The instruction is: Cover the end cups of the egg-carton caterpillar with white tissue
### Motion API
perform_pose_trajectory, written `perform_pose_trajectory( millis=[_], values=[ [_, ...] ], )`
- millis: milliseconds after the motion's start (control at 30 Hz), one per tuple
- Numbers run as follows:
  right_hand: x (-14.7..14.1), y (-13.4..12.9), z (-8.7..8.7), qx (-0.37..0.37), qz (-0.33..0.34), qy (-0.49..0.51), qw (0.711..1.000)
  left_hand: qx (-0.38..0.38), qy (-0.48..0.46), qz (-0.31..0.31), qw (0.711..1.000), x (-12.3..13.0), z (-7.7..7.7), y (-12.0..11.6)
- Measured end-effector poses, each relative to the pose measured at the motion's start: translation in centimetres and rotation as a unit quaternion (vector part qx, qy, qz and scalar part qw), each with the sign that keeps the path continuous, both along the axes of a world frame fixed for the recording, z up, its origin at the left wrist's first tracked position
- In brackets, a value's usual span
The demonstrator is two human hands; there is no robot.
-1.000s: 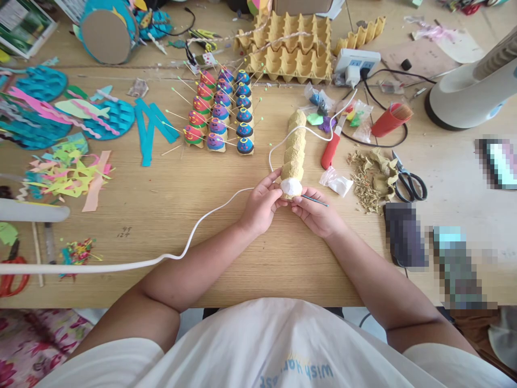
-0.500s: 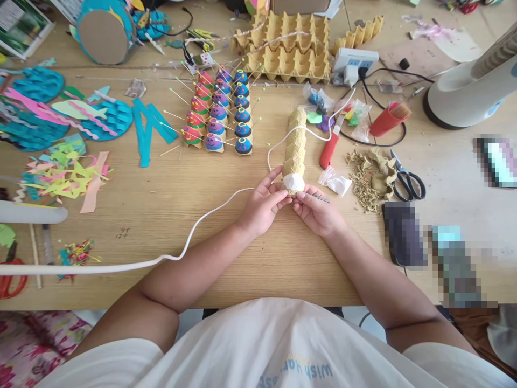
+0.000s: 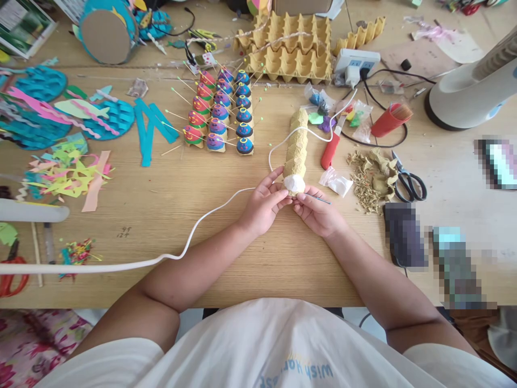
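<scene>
A strip of yellowish egg carton (image 3: pixel 296 148) lies lengthwise before me, and white clay (image 3: pixel 294 182) covers the cup at its near end. My left hand (image 3: pixel 264 206) grips the left side of that end, thumb on the clay's lower edge. On the right, my right hand (image 3: pixel 317 211) pinches the same end, with a thin bluish tool (image 3: pixel 319 199) sticking out between its fingers. A white cord (image 3: pixel 281 141) crosses over the strip. Beyond it to the left stand three rows of painted carton cups (image 3: pixel 217 126) with pins in them.
Right of the strip are a red-handled cutter (image 3: pixel 330 152), a clear bag (image 3: pixel 336 181), carton scraps (image 3: pixel 365 180) and black scissors (image 3: pixel 409 180). A power strip (image 3: pixel 356 60) and egg trays (image 3: pixel 288 46) sit at the back. Paper cuttings (image 3: pixel 68 172) lie left.
The whole view has shifted very slightly. Both hands keep the same hold on the carton strip.
</scene>
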State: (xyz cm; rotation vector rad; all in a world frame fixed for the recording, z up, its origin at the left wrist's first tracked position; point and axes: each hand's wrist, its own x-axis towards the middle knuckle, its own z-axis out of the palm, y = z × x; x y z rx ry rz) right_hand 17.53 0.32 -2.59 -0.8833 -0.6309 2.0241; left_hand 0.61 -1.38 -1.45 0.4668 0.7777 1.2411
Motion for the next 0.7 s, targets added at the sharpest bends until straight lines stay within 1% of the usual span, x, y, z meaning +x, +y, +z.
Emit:
perform_pose_trajectory(
  millis=[200,467,700],
  values=[
    [-0.01,-0.02,0.02,-0.006,-0.004,-0.003,1.000,0.000,-0.003,0.001,1.000,-0.06,-0.02,0.01],
    [0.09,-0.02,-0.36,-0.006,0.000,-0.010,1.000,-0.025,0.008,0.006,1.000,-0.24,0.00,0.10],
    [-0.16,-0.13,0.05,0.000,0.016,-0.011,1.000,-0.030,-0.007,0.015,0.999,-0.25,0.04,0.27]
  ],
)
